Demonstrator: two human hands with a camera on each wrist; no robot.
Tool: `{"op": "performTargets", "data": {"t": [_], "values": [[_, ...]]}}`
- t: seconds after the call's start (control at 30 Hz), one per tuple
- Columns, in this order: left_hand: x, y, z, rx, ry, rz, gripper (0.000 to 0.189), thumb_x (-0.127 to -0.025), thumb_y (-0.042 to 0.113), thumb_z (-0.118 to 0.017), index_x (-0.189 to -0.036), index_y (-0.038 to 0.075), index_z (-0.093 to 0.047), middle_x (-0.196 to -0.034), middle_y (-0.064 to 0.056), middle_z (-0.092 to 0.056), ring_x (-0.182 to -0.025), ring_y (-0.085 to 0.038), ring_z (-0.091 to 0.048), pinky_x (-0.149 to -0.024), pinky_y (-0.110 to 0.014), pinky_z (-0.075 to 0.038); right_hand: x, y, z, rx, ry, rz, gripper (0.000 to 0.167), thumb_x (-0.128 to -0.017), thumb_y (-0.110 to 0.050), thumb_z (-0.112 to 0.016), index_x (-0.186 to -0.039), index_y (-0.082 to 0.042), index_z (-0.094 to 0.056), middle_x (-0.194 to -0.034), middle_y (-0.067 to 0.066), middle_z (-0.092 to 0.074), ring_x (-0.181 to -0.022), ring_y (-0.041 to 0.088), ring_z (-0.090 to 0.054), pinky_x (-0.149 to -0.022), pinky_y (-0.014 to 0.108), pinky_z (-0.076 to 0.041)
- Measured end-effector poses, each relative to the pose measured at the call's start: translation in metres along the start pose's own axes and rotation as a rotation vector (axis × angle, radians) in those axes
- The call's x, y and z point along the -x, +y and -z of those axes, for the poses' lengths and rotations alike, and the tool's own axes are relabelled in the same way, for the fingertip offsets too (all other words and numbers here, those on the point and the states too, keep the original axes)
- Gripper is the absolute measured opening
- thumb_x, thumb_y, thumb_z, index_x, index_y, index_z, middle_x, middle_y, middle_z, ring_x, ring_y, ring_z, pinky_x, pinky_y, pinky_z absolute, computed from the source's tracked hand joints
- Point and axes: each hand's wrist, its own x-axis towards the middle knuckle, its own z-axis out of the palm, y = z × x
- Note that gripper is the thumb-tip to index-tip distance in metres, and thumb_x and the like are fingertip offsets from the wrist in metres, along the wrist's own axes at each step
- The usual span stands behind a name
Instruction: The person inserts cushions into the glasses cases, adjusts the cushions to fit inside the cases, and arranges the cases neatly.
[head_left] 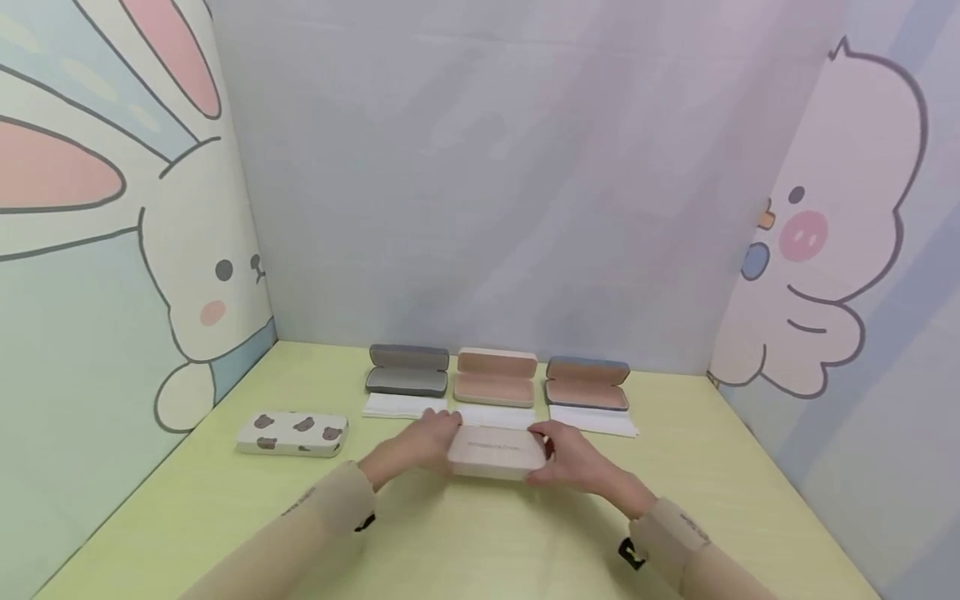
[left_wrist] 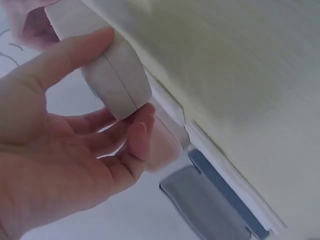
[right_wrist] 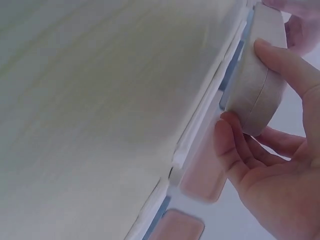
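Note:
A closed cream glasses case [head_left: 498, 454] with a faint line of lettering on its lid is between both hands. My left hand [head_left: 429, 442] holds its left end, and my right hand [head_left: 573, 458] grips the right end. In the left wrist view, the thumb lies on one side of the case [left_wrist: 117, 75] and the fingers curl at the other, across the lid seam. The right wrist view shows a similar hold on the case [right_wrist: 260, 92]. Whether the case touches the table cannot be told.
Behind the hands stand three open glasses cases: grey [head_left: 407, 381], cream with pink lining [head_left: 495, 388] and dark blue with pink lining [head_left: 587, 394]. White folded cloths [head_left: 592, 420] lie before them. A closed bear-patterned case [head_left: 292, 434] rests at left on the yellow table [head_left: 465, 550].

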Motion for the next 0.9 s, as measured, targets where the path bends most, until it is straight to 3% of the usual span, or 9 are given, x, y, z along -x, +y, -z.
{"op": "performTargets", "data": {"t": [0.23,0.53,0.7,0.9], "values": [[0.025,-0.045,0.016,-0.026,-0.039,0.075,0.074,-0.054,0.010,-0.090,-0.117,0.006,-0.052,-0.103,-0.010,-0.061,-0.097,-0.030,-0.051,-0.086,-0.048,-0.048,-0.040,-0.035,-0.030,0.009,-0.048,0.077,0.065,-0.067,-0.030,-0.087,-0.118,0.000,-0.059,-0.101,0.005,-0.061,-0.070,0.004,-0.052,-0.061,0.017,-0.047],[0.059,-0.078,0.031,-0.111,-0.083,0.027,0.069,-0.054,0.009,-0.088,-0.111,0.004,-0.050,-0.105,-0.012,-0.057,-0.096,-0.031,-0.045,-0.084,-0.050,-0.043,-0.064,-0.069,-0.060,0.064,-0.058,0.113,0.067,-0.064,-0.035,-0.088,-0.115,-0.001,-0.061,-0.107,0.005,-0.065,-0.090,0.010,-0.055,-0.078,0.020,-0.048],[0.084,-0.097,0.044,-0.136,-0.147,0.075,0.074,-0.052,0.009,-0.089,-0.114,0.003,-0.050,-0.101,-0.015,-0.050,-0.097,-0.033,-0.045,-0.086,-0.054,-0.044,-0.074,-0.100,-0.079,0.064,-0.080,0.137,0.064,-0.065,-0.039,-0.088,-0.111,-0.004,-0.062,-0.102,0.002,-0.065,-0.086,0.006,-0.054,-0.074,0.015,-0.047],[0.109,-0.135,0.060,-0.039,-0.206,0.137,0.080,-0.053,0.000,-0.088,-0.123,0.004,-0.048,-0.114,-0.017,-0.055,-0.102,-0.030,-0.051,-0.091,-0.056,-0.045,-0.088,-0.142,-0.104,0.125,-0.129,0.121,0.072,-0.070,-0.048,-0.083,-0.122,-0.004,-0.058,-0.111,0.004,-0.063,-0.093,0.007,-0.056,-0.079,0.015,-0.047]]}}
